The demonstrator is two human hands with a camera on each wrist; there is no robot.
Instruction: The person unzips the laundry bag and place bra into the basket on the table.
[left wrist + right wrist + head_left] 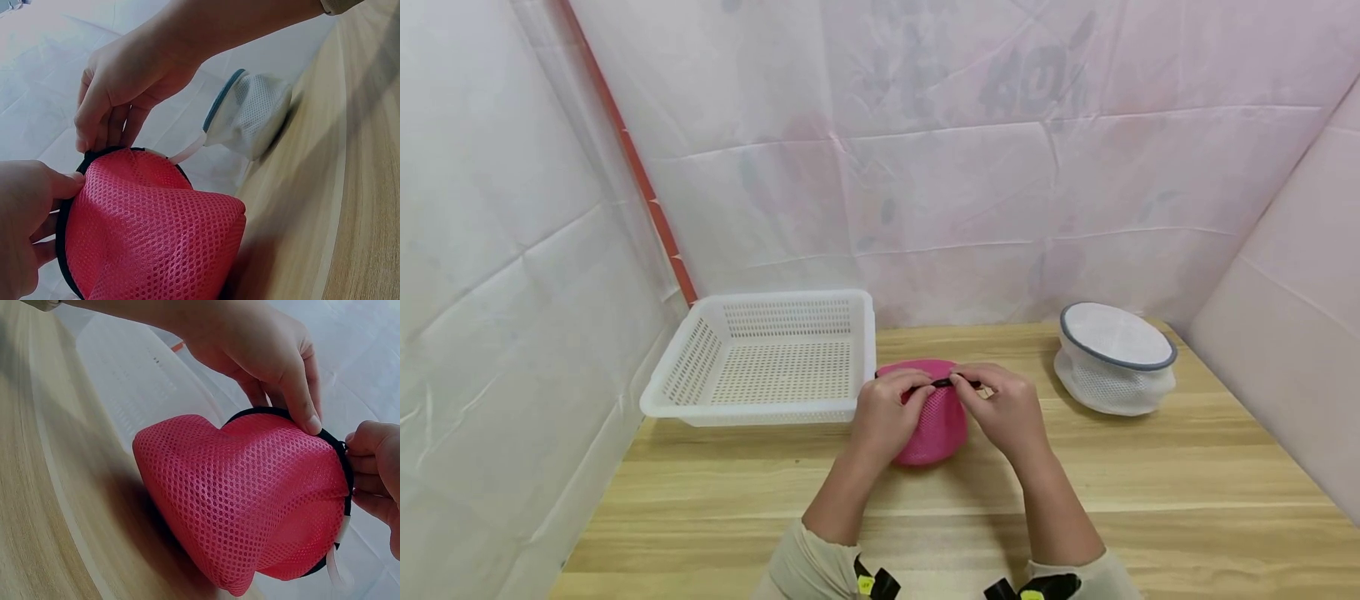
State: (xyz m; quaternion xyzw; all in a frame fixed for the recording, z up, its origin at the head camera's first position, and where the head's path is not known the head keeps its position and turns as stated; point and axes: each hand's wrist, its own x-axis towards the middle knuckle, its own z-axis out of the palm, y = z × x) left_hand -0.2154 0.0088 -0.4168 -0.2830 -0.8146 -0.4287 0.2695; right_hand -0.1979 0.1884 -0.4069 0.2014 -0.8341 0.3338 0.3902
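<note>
A pink mesh laundry bag [931, 437] with a black rim stands on the wooden table in front of me, its side sagging inward in both wrist views. My left hand [880, 410] pinches the rim between thumb and fingers. Close to it on the same rim, my right hand [1009, 410] pinches with thumb and fingertips. In the right wrist view, a small dark piece shows on the rim at the right fingertips. A pale loop [336, 569] hangs from the rim beyond the right hand.
A white plastic basket [737, 411] with slotted walls stands at the left, close beside the pink bag. On the right sits a white mesh bag [1112, 393] with a grey-blue rim. White sheeting [940, 192] hangs behind and along both sides of the wooden table [737, 508].
</note>
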